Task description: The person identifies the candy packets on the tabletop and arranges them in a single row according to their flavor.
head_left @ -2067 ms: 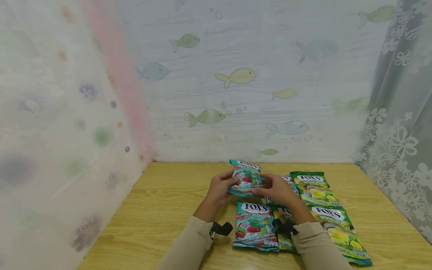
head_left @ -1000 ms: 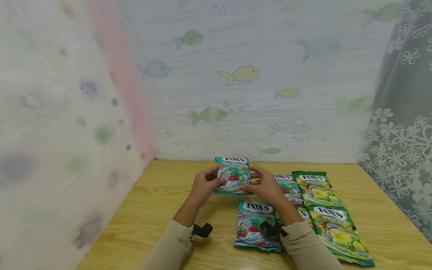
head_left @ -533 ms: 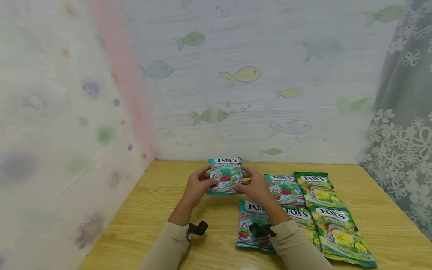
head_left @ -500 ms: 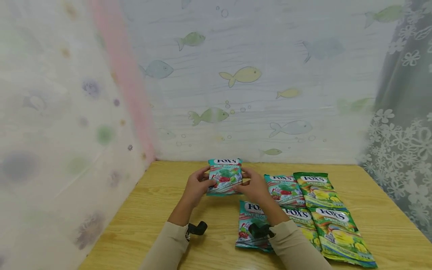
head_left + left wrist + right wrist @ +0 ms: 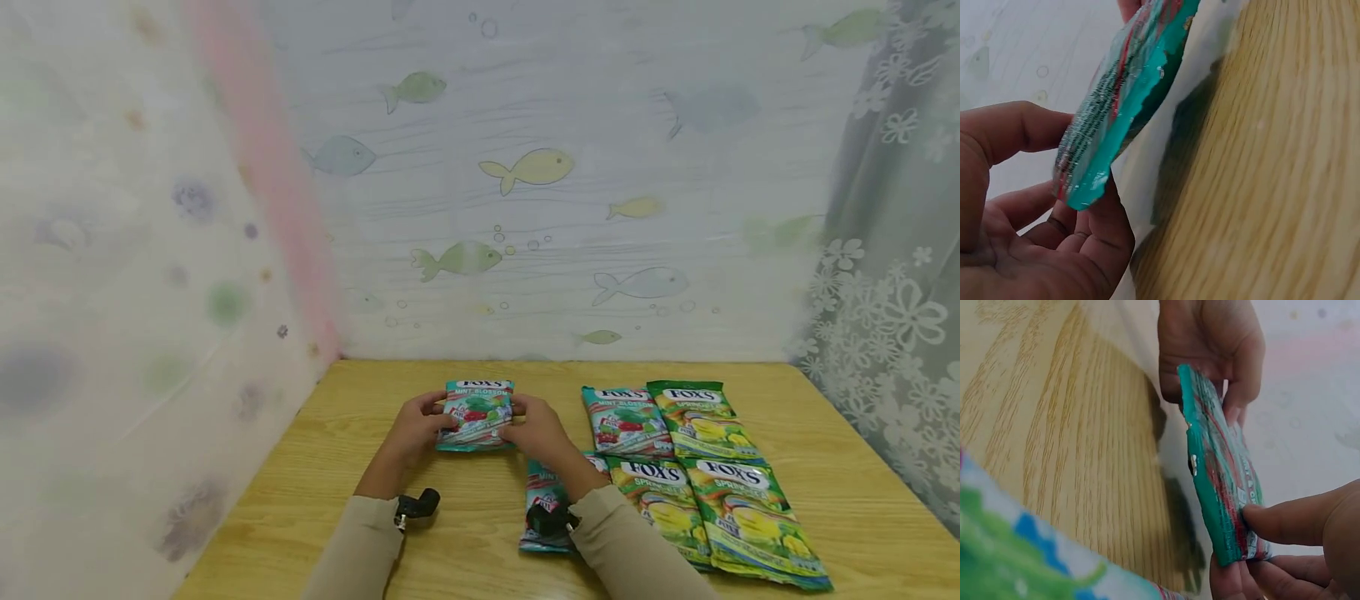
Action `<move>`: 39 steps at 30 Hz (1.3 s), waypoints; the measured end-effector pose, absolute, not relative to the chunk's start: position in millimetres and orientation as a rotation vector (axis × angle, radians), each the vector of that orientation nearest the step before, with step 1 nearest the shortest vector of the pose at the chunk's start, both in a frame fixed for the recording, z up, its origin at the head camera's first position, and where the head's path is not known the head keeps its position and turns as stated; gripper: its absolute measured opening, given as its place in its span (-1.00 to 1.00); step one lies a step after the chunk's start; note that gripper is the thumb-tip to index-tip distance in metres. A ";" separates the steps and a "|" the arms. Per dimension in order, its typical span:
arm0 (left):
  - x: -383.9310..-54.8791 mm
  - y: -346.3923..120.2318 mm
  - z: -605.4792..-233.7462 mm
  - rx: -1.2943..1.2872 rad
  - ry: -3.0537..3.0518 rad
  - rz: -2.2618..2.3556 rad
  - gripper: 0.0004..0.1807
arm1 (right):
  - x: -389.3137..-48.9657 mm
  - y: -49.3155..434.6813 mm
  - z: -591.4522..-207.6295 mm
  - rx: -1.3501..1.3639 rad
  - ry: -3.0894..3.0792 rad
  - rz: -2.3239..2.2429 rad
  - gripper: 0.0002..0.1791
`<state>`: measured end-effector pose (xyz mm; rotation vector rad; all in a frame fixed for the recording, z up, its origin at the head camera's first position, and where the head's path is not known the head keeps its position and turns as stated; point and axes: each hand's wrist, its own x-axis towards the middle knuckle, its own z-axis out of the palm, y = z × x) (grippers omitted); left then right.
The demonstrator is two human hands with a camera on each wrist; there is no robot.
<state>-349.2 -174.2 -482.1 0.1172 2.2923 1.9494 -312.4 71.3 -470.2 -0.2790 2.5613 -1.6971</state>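
A teal Fox's Mint Blossom candy bag (image 5: pixel 477 415) is held between both hands, its printed front toward the head camera. My left hand (image 5: pixel 411 429) pinches its left edge, thumb on the front and fingers behind. On the opposite edge my right hand (image 5: pixel 542 432) pinches it the same way. In the left wrist view the teal bottom seam of the candy bag (image 5: pixel 1116 119) hangs above the table, over its shadow. Both thumb and fingers of the right hand (image 5: pixel 1310 531) show at the bag's corner in the right wrist view.
Right of the hands lie two more Mint Blossom bags, a back one (image 5: pixel 626 423) and a front one (image 5: pixel 542 529) partly under the right forearm. Several green-yellow Fox's bags (image 5: pixel 757 521) lie beside them on the wooden table (image 5: pixel 300 500). A fish-patterned curtain (image 5: pixel 555 275) hangs behind.
Both hands have carried the Mint Blossom bag leftward from above the other bags, then lower toward the table. The bags lying on the right have stayed in place.
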 end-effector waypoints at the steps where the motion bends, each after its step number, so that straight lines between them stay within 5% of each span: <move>1: -349.1 -175.3 -482.4 0.114 2.311 1.934 -0.28 | -313.1 69.9 -470.7 -0.280 2.562 -1.691 -0.25; 20: -351.9 -197.9 -487.2 -0.089 2.573 1.819 -0.50 | -320.1 45.7 -471.4 -0.325 2.599 -1.567 -0.39; 39: -350.5 -243.6 -486.4 -0.334 2.541 2.070 -0.60 | -334.8 8.4 -483.7 -0.496 2.272 -1.739 -0.28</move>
